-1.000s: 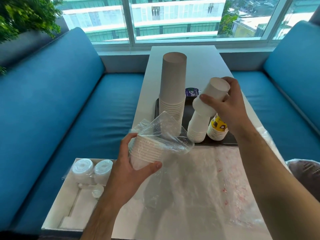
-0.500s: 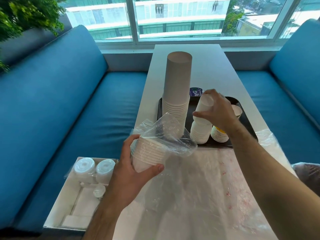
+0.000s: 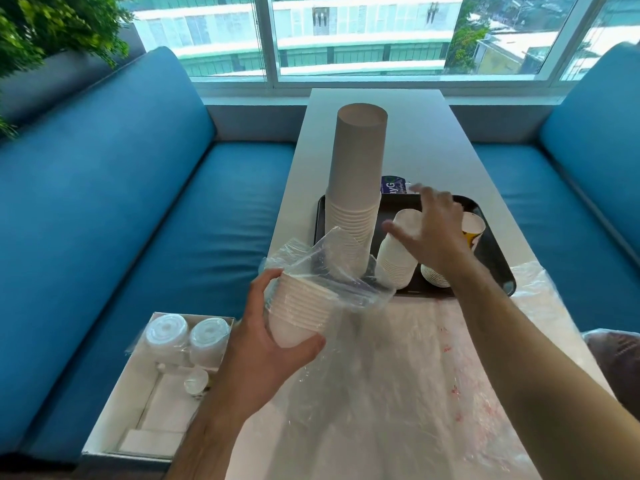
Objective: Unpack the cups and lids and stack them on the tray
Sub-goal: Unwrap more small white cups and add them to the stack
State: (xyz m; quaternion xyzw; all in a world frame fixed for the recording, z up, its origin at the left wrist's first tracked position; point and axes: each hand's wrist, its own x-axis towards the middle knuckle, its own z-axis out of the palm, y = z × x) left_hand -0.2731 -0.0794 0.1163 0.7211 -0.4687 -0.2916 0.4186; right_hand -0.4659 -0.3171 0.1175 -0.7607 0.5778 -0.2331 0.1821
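A sleeve of white cups, half out of its torn plastic wrap, is gripped from below by the left hand, thumb on one side and fingers curled round the base. The right hand is spread, its fingers loose over a short stack of white cups on the black tray; nothing is held in it. A tall grey stack stands just to the left of that hand, and a yellow-printed cup stack lies behind it. The step in hand is judged to be the stacking of unwrapped cups. Next, the wrap should be peeled off and the gripped cups set on the short stack. Wrapped lids wait in a box beside the left forearm.
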